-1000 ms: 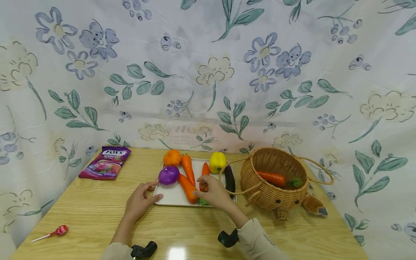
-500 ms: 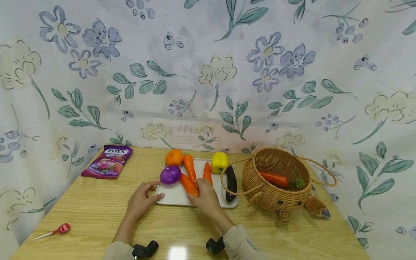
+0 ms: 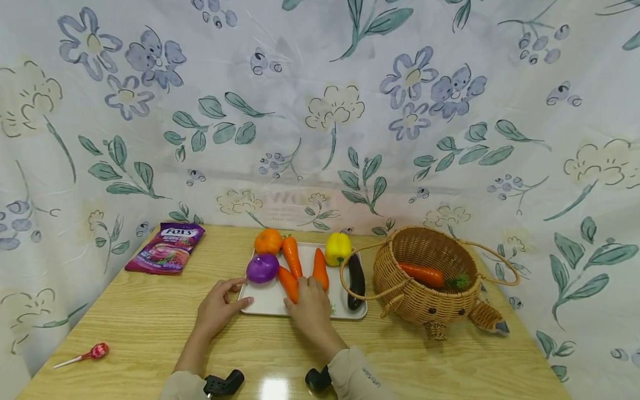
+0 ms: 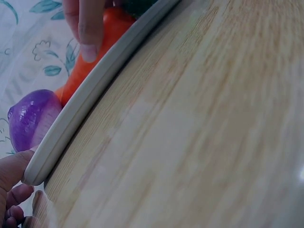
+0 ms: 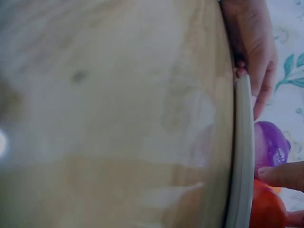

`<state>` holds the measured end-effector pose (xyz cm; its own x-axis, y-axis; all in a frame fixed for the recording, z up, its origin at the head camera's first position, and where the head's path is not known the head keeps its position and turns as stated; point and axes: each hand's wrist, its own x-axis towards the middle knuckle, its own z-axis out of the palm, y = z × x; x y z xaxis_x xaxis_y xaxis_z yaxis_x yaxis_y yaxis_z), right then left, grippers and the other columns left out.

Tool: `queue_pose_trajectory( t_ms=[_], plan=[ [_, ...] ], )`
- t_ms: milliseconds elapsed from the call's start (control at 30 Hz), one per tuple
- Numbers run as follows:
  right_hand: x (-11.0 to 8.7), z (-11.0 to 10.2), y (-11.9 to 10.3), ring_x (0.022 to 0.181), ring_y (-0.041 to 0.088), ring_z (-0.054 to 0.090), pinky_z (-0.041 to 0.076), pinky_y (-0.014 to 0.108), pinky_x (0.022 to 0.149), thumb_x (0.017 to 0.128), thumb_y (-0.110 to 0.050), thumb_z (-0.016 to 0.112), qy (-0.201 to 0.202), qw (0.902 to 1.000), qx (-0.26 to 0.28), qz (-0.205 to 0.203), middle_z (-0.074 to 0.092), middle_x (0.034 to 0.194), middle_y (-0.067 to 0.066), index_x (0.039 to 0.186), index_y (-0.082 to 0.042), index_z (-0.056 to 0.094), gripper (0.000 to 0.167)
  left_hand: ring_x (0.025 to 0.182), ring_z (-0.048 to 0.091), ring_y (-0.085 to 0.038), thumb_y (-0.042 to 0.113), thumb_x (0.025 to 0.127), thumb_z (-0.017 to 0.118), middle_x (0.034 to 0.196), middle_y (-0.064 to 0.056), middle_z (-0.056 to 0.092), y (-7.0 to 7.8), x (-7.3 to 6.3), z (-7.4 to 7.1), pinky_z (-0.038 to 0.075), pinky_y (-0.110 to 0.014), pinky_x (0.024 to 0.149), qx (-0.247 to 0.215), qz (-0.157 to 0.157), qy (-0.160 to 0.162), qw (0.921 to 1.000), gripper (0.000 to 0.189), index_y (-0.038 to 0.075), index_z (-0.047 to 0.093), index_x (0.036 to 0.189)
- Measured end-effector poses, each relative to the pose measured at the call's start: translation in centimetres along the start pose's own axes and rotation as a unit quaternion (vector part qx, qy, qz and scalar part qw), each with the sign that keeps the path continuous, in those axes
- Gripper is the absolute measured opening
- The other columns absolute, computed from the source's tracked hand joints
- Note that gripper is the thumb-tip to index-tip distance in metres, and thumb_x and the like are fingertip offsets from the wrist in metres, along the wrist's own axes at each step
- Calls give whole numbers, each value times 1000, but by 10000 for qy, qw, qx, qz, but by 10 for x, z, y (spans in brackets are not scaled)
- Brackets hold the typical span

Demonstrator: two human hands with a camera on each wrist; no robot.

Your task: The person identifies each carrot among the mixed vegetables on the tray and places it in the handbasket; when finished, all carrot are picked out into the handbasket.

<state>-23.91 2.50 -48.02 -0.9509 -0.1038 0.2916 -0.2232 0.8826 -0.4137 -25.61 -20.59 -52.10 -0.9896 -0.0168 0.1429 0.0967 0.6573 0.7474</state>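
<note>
My left hand grips the front left corner of a white tray, thumb above the rim and fingers curled beside it. Toy vegetables lie in the tray. Over its front middle, my right hand grips an orange carrot, with its thumb on the left and fingers across the top; the carrot's green end is mostly hidden. A second carrot lies to the right of the fingers and a third carrot lies behind. A purple onion sits by the left rim.
An orange pumpkin, a yellow bell pepper and a dark eggplant are also at the tray. To the right stands a wicker basket with a carrot inside. A candy bag and a lollipop lie left.
My right hand has moved left from above the right-hand carrot and come down onto the front carrot. My left hand stays at the tray's corner.
</note>
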Motion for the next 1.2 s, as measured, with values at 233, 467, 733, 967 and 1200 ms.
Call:
queue_pose_trajectory(
  t_ms=[233,467,733,967,1200],
  plan=[
    [-1,6,-1,77,22,55,47,34,64,78,-31,84,233,9988,-420,-85,55,81,8,99,-1,64,42,80,46,-15,37,82,80,108,-7,61,-1,1,0,35,-28,68,-42,-1,-16,10000,54,16,65,129],
    [-2,4,-1,73,22,57,44,34,58,77,-28,85,263,9989,-387,-80,58,78,9,97,-1,62,40,80,45,-15,38,83,79,108,-7,61,0,0,-1,34,-28,68,-18,-6,-42,10000,54,16,64,129],
    [-1,-1,1,75,23,59,46,36,61,79,-29,84,68,9996,12,268,63,84,10,103,-2,63,41,80,45,-15,37,83,79,109,-7,60,1,0,-1,35,-28,68,-19,-22,-58,10000,53,16,64,129],
    [7,-16,6,69,20,57,42,32,57,79,-29,83,-213,9972,426,580,67,87,8,110,-2,66,45,80,45,-15,39,83,79,109,-7,60,0,0,0,34,-28,67,-18,-13,-63,10000,53,16,64,129],
    [14,-29,12,69,18,56,39,27,59,78,-29,84,-288,9896,1225,691,70,91,8,109,-6,67,42,78,44,-15,41,82,79,107,-6,60,-1,0,0,33,-28,66,17,6,-37,10000,54,17,65,129]
  ],
)
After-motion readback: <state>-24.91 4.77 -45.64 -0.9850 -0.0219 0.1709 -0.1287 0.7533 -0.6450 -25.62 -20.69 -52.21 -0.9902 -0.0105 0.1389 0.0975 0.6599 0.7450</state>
